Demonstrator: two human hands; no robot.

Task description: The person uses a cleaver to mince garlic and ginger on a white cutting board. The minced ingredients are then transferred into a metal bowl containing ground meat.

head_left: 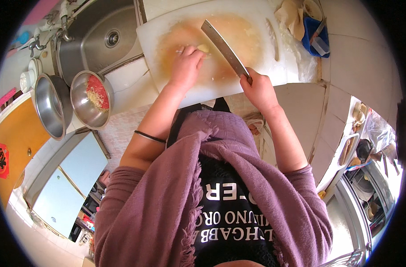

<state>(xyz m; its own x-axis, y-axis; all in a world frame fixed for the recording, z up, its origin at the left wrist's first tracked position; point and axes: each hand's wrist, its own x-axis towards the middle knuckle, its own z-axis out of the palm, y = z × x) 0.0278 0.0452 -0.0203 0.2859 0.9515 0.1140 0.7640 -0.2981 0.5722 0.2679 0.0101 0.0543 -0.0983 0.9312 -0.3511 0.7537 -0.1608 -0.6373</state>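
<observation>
My left hand (188, 65) is over the stained white plastic cutting board (193, 95), its fingertips on a small pale-yellow piece of food (203, 48), perhaps peeled ginger. The fingers partly hide this piece. To its right, my right hand (260, 87) grips the handle of a cleaver (224, 50). The blade slants up and left across the board, held apart from the food piece, and its tip points to the far edge. A few tiny crumbs lie on the board's orange-stained surface.
Left of the board is a steel sink (89, 43) with taps (64, 33). Nearer stand a steel bowl (77, 110) of red minced meat (98, 90) with pale chopped bits, and another steel bowl (49, 106). Crumpled plastic (304, 65) and a blue basket (311, 48) sit at the right.
</observation>
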